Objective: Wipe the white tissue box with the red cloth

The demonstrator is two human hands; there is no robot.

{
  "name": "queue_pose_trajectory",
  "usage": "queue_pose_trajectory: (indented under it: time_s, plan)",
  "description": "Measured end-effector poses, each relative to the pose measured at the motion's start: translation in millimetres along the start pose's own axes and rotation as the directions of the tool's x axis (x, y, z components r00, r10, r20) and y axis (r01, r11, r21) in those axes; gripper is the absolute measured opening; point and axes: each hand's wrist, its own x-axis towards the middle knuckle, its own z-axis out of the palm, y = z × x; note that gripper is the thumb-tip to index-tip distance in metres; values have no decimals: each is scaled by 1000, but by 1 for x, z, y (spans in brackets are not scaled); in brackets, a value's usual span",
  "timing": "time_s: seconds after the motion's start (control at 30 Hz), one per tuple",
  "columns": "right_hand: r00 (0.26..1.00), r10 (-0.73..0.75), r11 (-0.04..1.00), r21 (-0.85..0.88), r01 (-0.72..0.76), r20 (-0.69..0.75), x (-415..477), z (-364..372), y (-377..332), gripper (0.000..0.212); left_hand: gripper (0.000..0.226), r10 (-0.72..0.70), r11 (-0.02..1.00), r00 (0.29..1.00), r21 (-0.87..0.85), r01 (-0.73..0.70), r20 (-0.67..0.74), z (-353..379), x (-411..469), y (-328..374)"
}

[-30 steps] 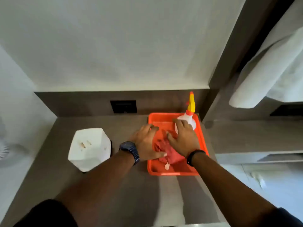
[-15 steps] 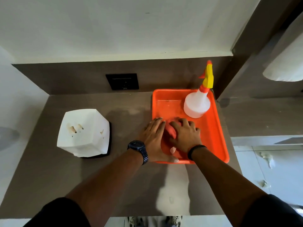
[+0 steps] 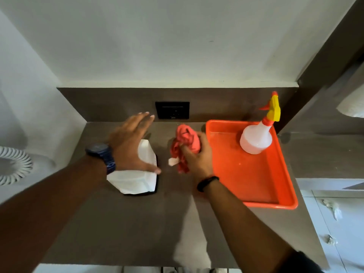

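The white tissue box (image 3: 136,179) stands on a dark base on the brown counter, left of centre. My left hand (image 3: 131,142) hovers over its top with fingers spread and covers most of it; whether the palm touches the box is unclear. The red cloth (image 3: 185,143) is bunched up in my right hand (image 3: 199,158), held above the counter between the box and the orange tray. A small white tag hangs from the cloth.
An orange tray (image 3: 256,180) lies at the right with a white spray bottle (image 3: 256,138) with a yellow and red nozzle in its far corner. A black wall socket (image 3: 172,109) sits behind. A white coiled cord (image 3: 11,164) is at far left. The counter's front edge is near me.
My right hand lifted the red cloth out of the orange tray and carried it left. My left hand left the tray and moved over the tissue box.
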Motion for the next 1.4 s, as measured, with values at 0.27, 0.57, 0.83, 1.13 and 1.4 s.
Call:
queue_pose_trajectory:
  time_s: [0.27, 0.57, 0.83, 1.13, 1.4]
  plan:
    - [948, 272, 948, 126, -294, 162, -31, 76, 54, 26, 154, -103, 995, 945, 43, 94, 312, 25, -34, -45]
    - [988, 136, 980, 154, -124, -70, -27, 111, 42, 35, 141, -74, 997, 970, -11, 79, 232, 33, -32, -49]
    - [931, 335, 936, 162, -311, -145, -47, 114, 62, 50, 143, -81, 997, 970, 12, 80, 230, 30, -34, -45]
    - [966, 248, 964, 119, -239, -73, -1, 117, 50, 29, 140, -71, 997, 969, 14, 70, 237, 29, -33, -46]
    - [972, 198, 979, 77, -190, -123, -25, 117, 42, 43, 141, -72, 997, 966, 10, 72, 249, 32, -31, -49]
